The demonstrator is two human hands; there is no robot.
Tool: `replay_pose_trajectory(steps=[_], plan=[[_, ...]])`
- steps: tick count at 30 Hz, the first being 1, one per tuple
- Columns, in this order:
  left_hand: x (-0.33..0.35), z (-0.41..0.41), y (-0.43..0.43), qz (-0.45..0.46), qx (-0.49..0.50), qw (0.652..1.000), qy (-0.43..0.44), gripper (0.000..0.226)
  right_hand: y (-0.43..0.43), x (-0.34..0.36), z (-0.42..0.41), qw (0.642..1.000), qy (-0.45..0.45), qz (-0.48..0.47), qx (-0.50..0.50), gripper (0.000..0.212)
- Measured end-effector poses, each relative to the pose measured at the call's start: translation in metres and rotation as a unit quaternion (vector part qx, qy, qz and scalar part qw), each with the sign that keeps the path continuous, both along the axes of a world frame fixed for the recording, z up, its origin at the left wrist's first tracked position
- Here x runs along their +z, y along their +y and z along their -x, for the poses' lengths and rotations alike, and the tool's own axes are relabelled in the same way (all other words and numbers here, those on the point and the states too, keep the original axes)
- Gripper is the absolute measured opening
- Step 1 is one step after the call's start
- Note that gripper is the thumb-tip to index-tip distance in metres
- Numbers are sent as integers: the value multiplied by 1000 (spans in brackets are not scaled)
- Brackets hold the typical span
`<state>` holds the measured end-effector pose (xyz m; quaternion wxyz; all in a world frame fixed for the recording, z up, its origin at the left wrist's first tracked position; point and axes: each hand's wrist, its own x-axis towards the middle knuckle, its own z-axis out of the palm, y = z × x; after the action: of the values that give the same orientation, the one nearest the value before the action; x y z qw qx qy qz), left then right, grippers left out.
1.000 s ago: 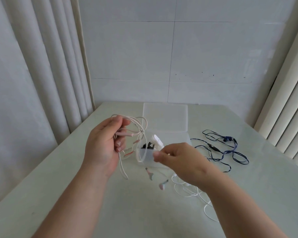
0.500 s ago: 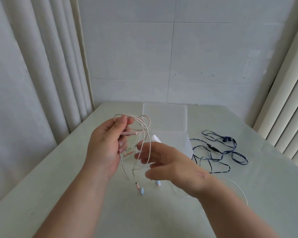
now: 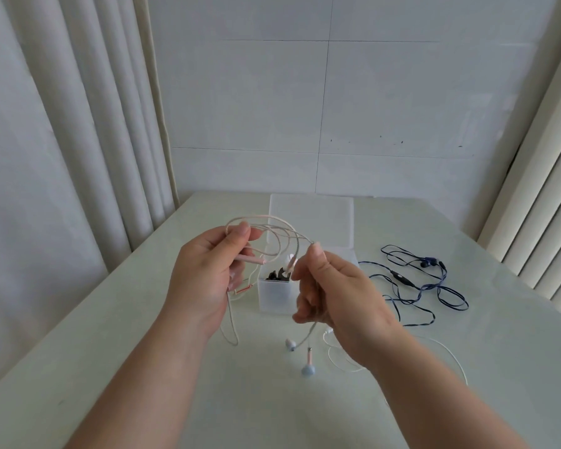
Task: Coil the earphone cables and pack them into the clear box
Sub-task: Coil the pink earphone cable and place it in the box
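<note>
Loops of pink earphone cable arched between both hands above the pale table, as the head camera saw it. The left hand pinched the gathered coils between thumb and forefinger, a pink plug end poking out beside its fingers. The right hand pinched one strand at its thumb tip, its other fingers curled. The cable ran down through that hand to two earbuds hanging low by the tabletop. Behind the hands stood the clear box, open, with something dark inside and its lid lying open behind it. A blue earphone set lay loose to the right, and a white cable lay near the right wrist.
</note>
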<state>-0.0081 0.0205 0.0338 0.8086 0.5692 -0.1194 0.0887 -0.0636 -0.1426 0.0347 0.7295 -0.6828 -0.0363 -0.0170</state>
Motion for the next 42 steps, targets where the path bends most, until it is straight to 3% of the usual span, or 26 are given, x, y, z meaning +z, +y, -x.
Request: replay_pose_trajectory(steps=[3, 7, 13, 15, 18, 22, 24, 26, 29, 32, 35, 37, 40, 42], plan=[[1, 0, 1, 31, -8, 999, 10, 19, -8, -1, -3, 995, 6, 100, 22, 22], [3, -3, 5, 86, 7, 996, 32, 19, -24, 1, -3, 947, 20, 270, 175, 5], [3, -7, 10, 121, 22, 991, 55, 20, -39, -1, -5, 933, 43, 280, 222, 12], [2, -8, 10, 104, 25, 993, 57, 20, -38, 0, -6, 953, 35, 236, 189, 21], [-1, -8, 8, 34, 17, 997, 66, 22, -29, 0, -5, 991, 34, 69, 109, 30], [-4, -3, 1, -45, -20, 995, 89, 23, -25, 3, -7, 996, 71, -31, 40, 30], [-5, -2, -2, -59, -29, 993, 97, 22, -23, 5, -7, 995, 89, -41, 37, 16], [-6, -2, -3, -63, -29, 993, 98, 23, -21, 2, -8, 996, 76, 10, 35, 10], [-6, -3, -3, -49, -29, 994, 98, 22, -19, -6, -10, 993, 81, 87, 19, 11], [-4, -3, -3, -6, -34, 995, 98, 22, -20, -9, -13, 990, 100, 99, -1, 14], [-4, -6, 0, 47, -39, 991, 117, 22, -23, -5, -12, 984, 119, 133, -21, 33], [-4, -7, 1, 51, -36, 990, 129, 22, -23, -1, -10, 986, 144, 80, -8, 44], [-5, -5, -2, 28, -38, 989, 139, 22, -19, 1, -10, 987, 137, -81, 32, 46], [-5, -3, -5, 19, -45, 989, 141, 21, -18, 0, -11, 984, 122, -120, 53, 45]])
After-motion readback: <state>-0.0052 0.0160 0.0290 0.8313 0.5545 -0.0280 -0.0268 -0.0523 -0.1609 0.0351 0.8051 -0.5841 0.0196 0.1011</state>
